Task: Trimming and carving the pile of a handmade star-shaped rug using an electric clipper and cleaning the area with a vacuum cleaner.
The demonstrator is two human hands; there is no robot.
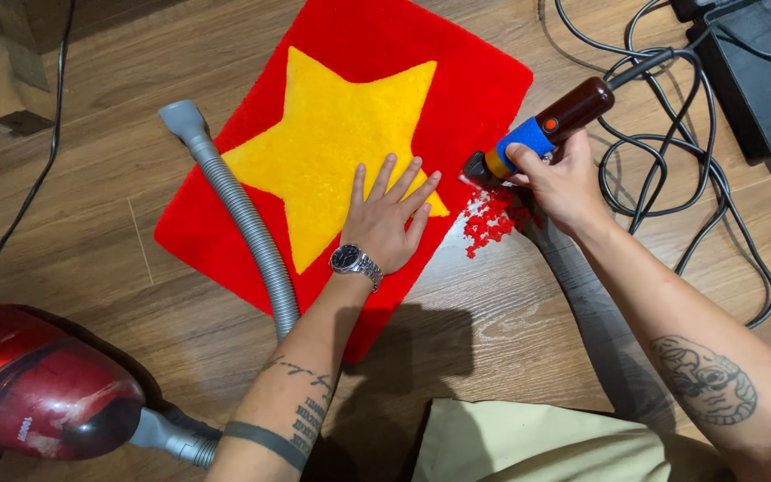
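A: At the rug's right edge, what is obscured?
B: The trimmer [542, 134] head, behind the right hand [562, 183], which is clenched around its blue grip.
A: Orientation?
B: Long axis diagonal; head points lower-left at the red rug [457, 80]. Left hand [388, 219] lies flat, fingers spread, on the yellow star [336, 134].

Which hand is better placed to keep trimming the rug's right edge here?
Right. The right hand already grips the blue-and-brown trimmer, its head at the red rug edge above red clippings. The left hand lies flat on the yellow star, pinning the rug.
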